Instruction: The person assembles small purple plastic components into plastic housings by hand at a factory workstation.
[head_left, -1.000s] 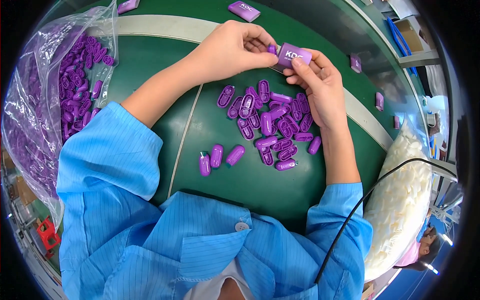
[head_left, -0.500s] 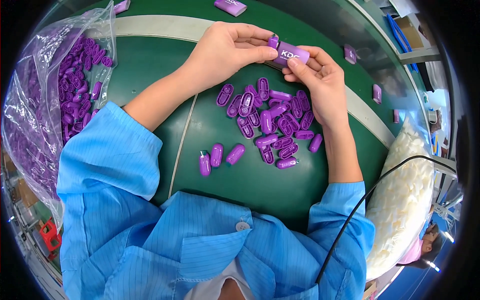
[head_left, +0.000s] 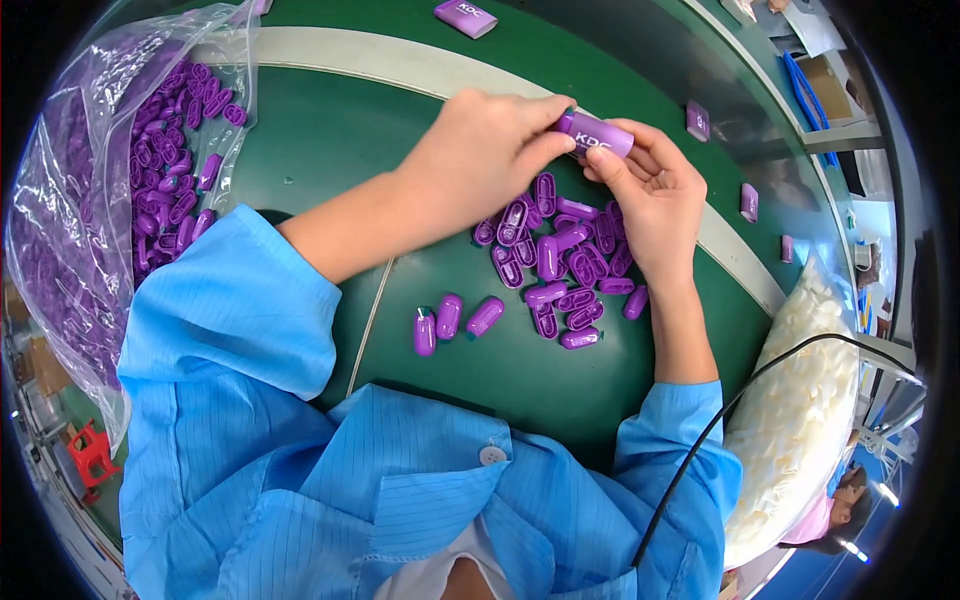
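Observation:
Over the far part of the green work surface, my right hand (head_left: 655, 195) grips a flat, round-edged purple case (head_left: 606, 138) with pale lettering. At the case's left end is a purple oval end cap (head_left: 566, 121). The fingers and thumb of my left hand (head_left: 490, 140) close around that cap, partly hiding it and its seam with the case. Below both hands lies a loose pile of purple end caps (head_left: 547, 258), some hollow side up and others smooth side up. Three more caps (head_left: 450, 315) sit apart, nearer to me and left of the pile.
A clear plastic bag (head_left: 70, 240) full of purple caps lies open at the left. Beyond a pale curved rail (head_left: 340, 48), several purple cases (head_left: 466, 17) lie spaced along a green strip. At right stands a bag of whitish pieces (head_left: 790, 430), with a black cable (head_left: 690, 450) nearby.
The end cap, earlier tilted up at the case's left end, now sits in line against it. My left hand has turned and its fingers have closed over that end.

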